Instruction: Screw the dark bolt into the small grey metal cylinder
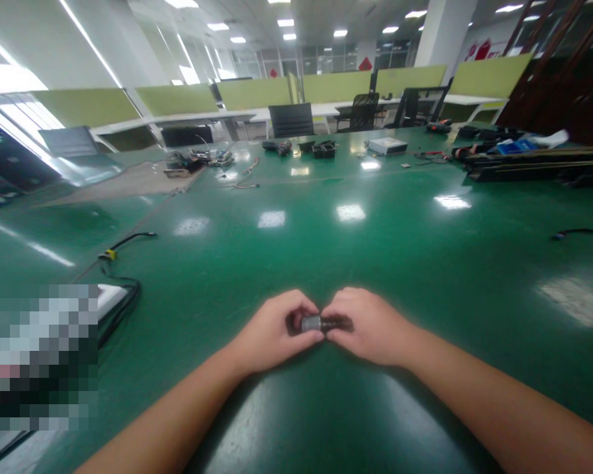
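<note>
At the near middle of the green tabletop, my left hand (pixel 273 331) and my right hand (pixel 369 325) meet around a small bolt-like metal part. Its left section is a smooth grey cylinder (pixel 311 323), which lies between my left thumb and fingers. A thinner dark shaft (pixel 332 324), seemingly threaded, extends from it to the right into my right hand's grip. My thumbs point toward each other along the near side and almost touch. Curled fingers hide both ends of the part, so I cannot tell whether it is one piece or two.
A pixelated object (pixel 39 349) stands at the left with black cables beside it. A black cable with a yellow tag (pixel 109 255) lies farther up. Along the far edge are tangled wires (pixel 202 158), a silver box (pixel 387 145) and long dark bars (pixel 534 164) at the right.
</note>
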Action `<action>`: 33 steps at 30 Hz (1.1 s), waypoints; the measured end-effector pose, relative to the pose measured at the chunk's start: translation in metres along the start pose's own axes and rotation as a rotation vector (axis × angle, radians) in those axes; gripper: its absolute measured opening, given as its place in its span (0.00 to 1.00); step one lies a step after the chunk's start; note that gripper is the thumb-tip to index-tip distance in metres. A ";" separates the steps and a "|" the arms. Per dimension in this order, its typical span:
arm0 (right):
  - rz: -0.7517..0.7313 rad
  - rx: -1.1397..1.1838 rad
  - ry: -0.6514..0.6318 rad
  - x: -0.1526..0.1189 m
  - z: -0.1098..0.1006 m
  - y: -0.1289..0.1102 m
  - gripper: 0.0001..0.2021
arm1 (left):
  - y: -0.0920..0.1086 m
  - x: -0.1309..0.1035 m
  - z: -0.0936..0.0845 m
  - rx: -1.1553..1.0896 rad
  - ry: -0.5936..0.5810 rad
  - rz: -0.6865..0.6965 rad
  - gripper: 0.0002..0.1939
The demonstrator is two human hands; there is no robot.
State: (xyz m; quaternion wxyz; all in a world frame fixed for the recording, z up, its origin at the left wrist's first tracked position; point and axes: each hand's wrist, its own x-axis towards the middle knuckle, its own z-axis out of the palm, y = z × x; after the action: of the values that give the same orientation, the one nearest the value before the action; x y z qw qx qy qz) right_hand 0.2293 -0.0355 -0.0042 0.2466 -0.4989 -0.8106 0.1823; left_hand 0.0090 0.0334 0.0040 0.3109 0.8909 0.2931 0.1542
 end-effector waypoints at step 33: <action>0.016 0.055 0.013 -0.002 0.001 -0.001 0.05 | 0.005 0.000 0.000 0.022 -0.010 -0.009 0.10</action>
State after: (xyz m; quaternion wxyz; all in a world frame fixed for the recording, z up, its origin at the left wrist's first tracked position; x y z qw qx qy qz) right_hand 0.2289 -0.0383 -0.0046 0.2639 -0.4994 -0.7997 0.2034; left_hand 0.0114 0.0303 0.0074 0.3035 0.8937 0.2971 0.1450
